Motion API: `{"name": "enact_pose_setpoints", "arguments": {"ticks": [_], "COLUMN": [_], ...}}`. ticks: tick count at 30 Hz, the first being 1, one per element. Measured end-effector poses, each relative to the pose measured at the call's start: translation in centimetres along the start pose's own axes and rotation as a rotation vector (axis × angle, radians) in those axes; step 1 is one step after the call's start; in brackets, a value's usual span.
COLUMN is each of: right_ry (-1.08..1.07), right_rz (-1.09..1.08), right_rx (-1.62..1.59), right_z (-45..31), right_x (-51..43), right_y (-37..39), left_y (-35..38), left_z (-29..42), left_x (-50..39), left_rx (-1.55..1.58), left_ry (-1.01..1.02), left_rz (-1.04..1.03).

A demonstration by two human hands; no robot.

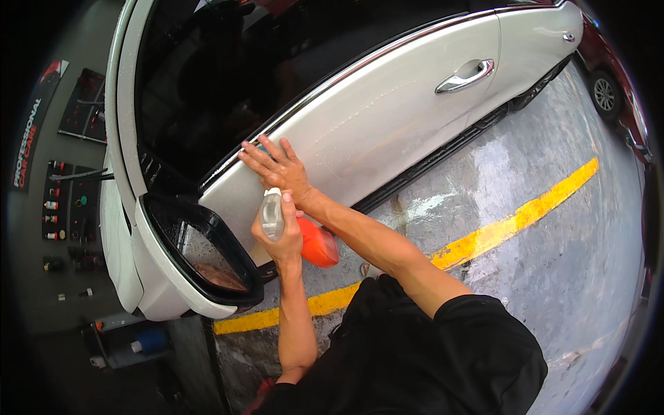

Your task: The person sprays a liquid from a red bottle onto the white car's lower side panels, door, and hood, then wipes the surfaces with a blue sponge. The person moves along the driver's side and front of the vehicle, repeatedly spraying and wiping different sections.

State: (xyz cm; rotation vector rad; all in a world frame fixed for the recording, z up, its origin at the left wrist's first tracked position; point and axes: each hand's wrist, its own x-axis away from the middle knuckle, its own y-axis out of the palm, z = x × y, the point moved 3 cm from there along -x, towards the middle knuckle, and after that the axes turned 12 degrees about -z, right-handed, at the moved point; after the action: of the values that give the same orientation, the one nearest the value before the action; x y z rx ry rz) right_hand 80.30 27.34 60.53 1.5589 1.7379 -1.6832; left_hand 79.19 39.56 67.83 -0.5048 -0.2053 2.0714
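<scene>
My left hand [280, 241] grips a spray bottle by its neck. The bottle's pale trigger head [272, 215] points up at the car, and its orange body [318, 243] hangs to the right of the hand. My right hand [277, 166] lies with fingers spread on the white car door [363, 124], just under the chrome window trim [332, 83]. A small blue piece [264, 150] shows between those fingers, pressed against the door; most of it is hidden. Water beads run in a line across the door panel.
The wet side mirror [212, 259] juts out close to my left forearm. A chrome door handle [465, 77] and black side step [436, 155] are further right. A yellow line [513, 223] crosses the wet floor. A dark red car [612, 83] stands behind; display boards [70, 202] hang at left.
</scene>
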Motion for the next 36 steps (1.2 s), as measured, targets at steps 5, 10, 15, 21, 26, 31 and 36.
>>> {"name": "enact_pose_setpoints", "arguments": {"ticks": [5, 10, 15, 21, 26, 31, 36], "right_ry": [0.139, 0.313, 0.455, 0.449, 0.132, 0.552, 0.366], "right_rz": [0.035, 0.357, 0.471, 0.125, 0.230, 0.548, 0.236], "right_rx": [0.133, 0.050, 0.017, -0.156, 0.102, -0.657, -0.243], "right_z": [11.4, 25.9, 16.0, -7.9, -8.7, -6.8, -22.2], "right_x": [-0.6, -1.6, 1.2, 3.8, 3.1, 3.3, 2.0], "right_y": [-5.7, -13.4, -6.8, 7.6, 5.1, 6.7, 15.1], "left_y": [-2.1, -4.9, -7.4, -15.6, -22.2, -28.7, -33.5], "left_z": [-1.3, -4.2, -9.1, -11.7, -11.6, -8.7, -7.8], "left_x": [1.6, 3.3, 5.5, 7.7, 8.1, 5.8, 4.1], "left_rx": [-0.094, -0.072, 0.038, -0.376, -0.097, 0.003, 0.038], "left_ry": [-0.051, -0.148, -0.281, 0.345, -0.158, -0.118, -0.071], "left_rz": [-0.012, -0.043, -0.102, -0.250, -0.242, -0.202, -0.167]}}
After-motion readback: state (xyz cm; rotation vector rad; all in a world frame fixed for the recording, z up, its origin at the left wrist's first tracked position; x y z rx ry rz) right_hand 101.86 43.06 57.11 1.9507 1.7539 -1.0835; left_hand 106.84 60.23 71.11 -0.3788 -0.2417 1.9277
